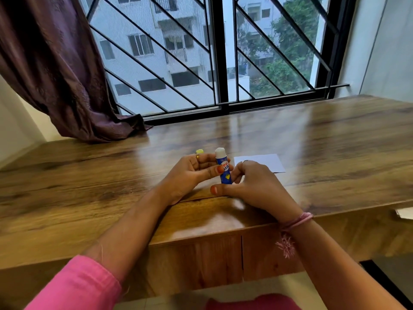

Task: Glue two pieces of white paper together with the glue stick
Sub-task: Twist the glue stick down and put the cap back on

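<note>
An uncapped blue glue stick [223, 168] stands upright above the wooden table [111, 171], its white glue tip showing at the top. My left hand [190, 175] pinches its barrel between thumb and fingers; a yellow cap [199, 151] peeks out above that hand's fingers. My right hand [252, 184] curls its fingers round the bottom end of the stick. A white paper sheet [266, 163] lies flat on the table just behind my right hand, partly hidden by it.
A barred window [219, 52] runs along the table's far edge, with a purple curtain [55, 70] bunched at the back left. Another white paper scrap [405, 213] lies at the right edge of the table. A drawer front [201, 260] faces me below.
</note>
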`<action>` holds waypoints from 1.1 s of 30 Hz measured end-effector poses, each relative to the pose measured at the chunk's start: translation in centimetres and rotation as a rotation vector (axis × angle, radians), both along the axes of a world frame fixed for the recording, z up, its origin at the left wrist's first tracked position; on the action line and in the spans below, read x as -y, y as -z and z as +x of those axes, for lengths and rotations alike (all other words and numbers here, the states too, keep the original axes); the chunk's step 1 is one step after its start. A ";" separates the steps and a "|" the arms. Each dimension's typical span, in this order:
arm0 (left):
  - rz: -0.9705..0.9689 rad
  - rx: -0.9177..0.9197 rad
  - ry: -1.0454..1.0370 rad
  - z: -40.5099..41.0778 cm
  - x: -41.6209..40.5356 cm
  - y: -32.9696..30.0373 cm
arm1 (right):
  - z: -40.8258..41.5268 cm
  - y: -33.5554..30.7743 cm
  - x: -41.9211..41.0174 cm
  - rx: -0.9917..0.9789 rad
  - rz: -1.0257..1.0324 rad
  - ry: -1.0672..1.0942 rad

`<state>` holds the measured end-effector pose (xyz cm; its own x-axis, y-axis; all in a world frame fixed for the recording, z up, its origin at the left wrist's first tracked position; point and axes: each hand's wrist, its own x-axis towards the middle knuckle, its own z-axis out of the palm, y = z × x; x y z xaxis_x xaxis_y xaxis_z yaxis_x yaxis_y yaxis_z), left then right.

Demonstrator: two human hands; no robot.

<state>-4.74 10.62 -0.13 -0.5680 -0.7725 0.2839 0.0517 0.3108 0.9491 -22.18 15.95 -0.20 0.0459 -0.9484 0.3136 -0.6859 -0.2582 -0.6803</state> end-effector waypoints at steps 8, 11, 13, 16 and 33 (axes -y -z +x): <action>0.009 0.012 0.008 0.1 0.2 -0.1 | -0.8 0.0 0.4 0.082 0.115 -0.117; 0.019 0.004 0.015 0.1 0.1 -0.1 | -0.4 -0.1 0.3 0.038 0.070 -0.042; 0.038 -0.026 0.024 0.1 0.1 -0.1 | -0.1 0.0 0.2 -0.004 0.022 -0.020; 0.038 -0.033 0.009 0.2 0.2 -0.1 | -0.2 0.0 0.2 -0.039 0.052 -0.079; 0.032 -0.033 -0.017 0.1 0.1 -0.3 | -0.2 0.2 0.5 -0.018 0.041 -0.101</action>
